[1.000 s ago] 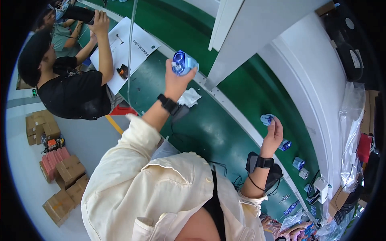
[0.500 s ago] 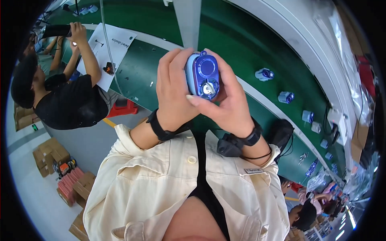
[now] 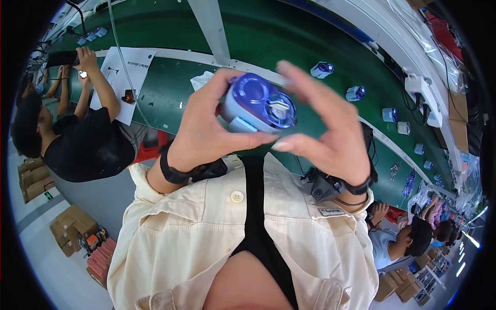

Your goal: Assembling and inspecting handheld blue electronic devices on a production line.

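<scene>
A: What are the 2 hands doing?

B: The left hand (image 3: 206, 129) is closed around a small round device (image 3: 258, 103), grey in the body with a translucent blue face, and holds it up close in front of the chest. The thumb runs under it.

A: And the right hand?

B: The right hand (image 3: 330, 129) is half curled beside the device, thumb tip just under its lower edge, forefinger arched over the top. I cannot tell whether the forefinger touches it.

A: Where is the device against the desk?

B: Raised well above the green desk (image 3: 170, 98), not resting on it.

A: Anything else on that desk?

B: Several similar blue and grey units (image 3: 355, 93) lie spaced along its far side, and a white sheet of paper (image 3: 124, 72) sits at the left end.

A: Other people?

B: A person in a black shirt (image 3: 82, 144) sits at the left, arms reaching to the desk. Cardboard boxes (image 3: 70, 225) stand on the floor below.
</scene>
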The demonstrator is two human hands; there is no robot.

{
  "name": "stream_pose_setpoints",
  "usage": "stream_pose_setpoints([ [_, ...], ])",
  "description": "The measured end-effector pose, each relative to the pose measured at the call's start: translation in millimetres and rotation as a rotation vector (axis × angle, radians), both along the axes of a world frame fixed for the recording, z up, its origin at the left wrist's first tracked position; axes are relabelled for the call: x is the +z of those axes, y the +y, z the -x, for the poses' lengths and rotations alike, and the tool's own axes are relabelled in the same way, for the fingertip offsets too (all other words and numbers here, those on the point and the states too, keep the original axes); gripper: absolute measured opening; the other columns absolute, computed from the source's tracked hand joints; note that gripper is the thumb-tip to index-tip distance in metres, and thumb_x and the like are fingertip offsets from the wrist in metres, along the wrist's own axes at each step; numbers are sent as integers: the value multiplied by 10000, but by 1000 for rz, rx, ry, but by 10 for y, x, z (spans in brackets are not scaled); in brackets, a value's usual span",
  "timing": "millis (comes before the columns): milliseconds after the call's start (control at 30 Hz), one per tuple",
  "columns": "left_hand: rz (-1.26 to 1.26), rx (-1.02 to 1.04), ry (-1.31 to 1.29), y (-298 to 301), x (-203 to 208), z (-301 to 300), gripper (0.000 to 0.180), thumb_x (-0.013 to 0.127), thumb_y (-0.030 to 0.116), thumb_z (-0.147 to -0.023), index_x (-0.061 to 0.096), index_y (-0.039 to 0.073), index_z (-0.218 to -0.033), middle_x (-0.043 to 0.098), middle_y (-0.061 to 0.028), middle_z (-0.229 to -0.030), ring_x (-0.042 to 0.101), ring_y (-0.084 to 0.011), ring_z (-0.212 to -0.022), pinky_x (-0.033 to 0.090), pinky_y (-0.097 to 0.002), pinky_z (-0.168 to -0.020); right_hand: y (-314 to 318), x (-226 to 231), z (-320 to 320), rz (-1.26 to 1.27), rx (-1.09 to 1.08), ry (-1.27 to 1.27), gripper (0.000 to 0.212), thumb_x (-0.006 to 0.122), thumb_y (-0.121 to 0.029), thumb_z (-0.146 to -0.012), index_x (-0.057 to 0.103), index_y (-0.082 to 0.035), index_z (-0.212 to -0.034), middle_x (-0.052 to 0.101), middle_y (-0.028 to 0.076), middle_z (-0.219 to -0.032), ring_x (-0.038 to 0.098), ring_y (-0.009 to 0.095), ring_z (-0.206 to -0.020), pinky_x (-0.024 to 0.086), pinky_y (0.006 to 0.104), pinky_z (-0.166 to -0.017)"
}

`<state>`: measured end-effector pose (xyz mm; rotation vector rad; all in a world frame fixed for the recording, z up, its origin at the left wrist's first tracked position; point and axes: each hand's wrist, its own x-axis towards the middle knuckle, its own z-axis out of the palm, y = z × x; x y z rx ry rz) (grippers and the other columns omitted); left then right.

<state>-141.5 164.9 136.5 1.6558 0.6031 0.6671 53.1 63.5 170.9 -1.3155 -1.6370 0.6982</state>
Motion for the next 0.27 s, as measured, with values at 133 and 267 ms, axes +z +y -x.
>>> stream_pose_setpoints([
  [133,-337,146,-78,-91,-76,-5,678,885,178,-605,507,4,-1141,598,-132,-1075,613,-244,-967,510,-317,-806,-126,115,-44,-228,-89,-304,681,778,-271,-717,535,-19,-1302,604,169,-1157,595,301,-1062,465,329,-863],
  [267,-702,188,-84,-79,-75,27,652,864,173,-643,502,12,-1161,570,-153,-1174,592,-334,-1076,511,-314,-847,-92,-31,-12,-413,-53,-430,681,785,-319,-706,559,-56,-1293,624,119,-1189,595,342,-1073,460,347,-875],
])
